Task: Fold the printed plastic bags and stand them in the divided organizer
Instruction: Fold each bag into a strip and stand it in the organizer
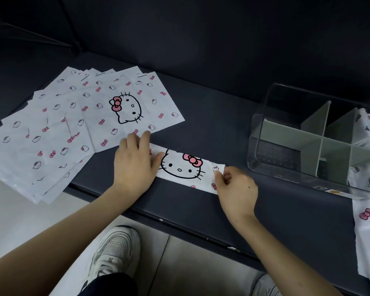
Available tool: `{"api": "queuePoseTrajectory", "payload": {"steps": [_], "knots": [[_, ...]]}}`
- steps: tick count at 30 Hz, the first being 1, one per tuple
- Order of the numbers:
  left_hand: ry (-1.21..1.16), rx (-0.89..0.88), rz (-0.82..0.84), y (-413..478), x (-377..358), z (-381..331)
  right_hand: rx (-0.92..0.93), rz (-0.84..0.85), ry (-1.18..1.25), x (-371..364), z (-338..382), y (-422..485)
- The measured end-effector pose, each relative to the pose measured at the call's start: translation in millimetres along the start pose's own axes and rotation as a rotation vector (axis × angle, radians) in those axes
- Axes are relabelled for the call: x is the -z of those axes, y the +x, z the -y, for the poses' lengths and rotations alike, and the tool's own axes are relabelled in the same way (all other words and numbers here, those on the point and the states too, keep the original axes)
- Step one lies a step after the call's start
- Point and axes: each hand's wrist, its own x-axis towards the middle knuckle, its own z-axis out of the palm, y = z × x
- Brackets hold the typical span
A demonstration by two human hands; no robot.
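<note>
A white plastic bag printed with a cat face and pink bows, folded into a narrow strip [183, 167], lies on the dark seat near its front edge. My left hand [135, 161] presses flat on the strip's left end. My right hand [235, 186] pinches the strip's right end between thumb and fingers. A fanned stack of flat printed bags [73, 124] lies to the left. The clear divided organizer [286, 146] with grey partitions stands at the right; folded bags [367, 129] stand in its far right compartment.
More crumpled printed bags [367, 221] lie at the right edge, in front of the organizer. The dark seat [222, 124] has a backrest behind. Below its front edge are a pale floor and white sneakers [115, 251].
</note>
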Motion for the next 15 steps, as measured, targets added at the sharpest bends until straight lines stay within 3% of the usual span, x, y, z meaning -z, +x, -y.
{"api": "queuePoseTrajectory", "payload": {"steps": [2,4,8,13,15], "knots": [[0.037,-0.189,-0.059,-7,-2,-3,-0.006,0.010,0.001,0,-1,1],[-0.023,-0.350,0.029,-14,-6,-9,0.001,0.008,0.002,0,-2,2],[-0.031,-0.288,0.293,-23,-19,-14,0.012,0.017,0.001,1,-2,2],[0.052,-0.265,0.331,-22,-21,-14,0.034,0.062,-0.041,5,0,7],[0.050,-0.255,0.347,-23,-20,-15,0.171,-0.044,-0.124,8,7,5]]}}
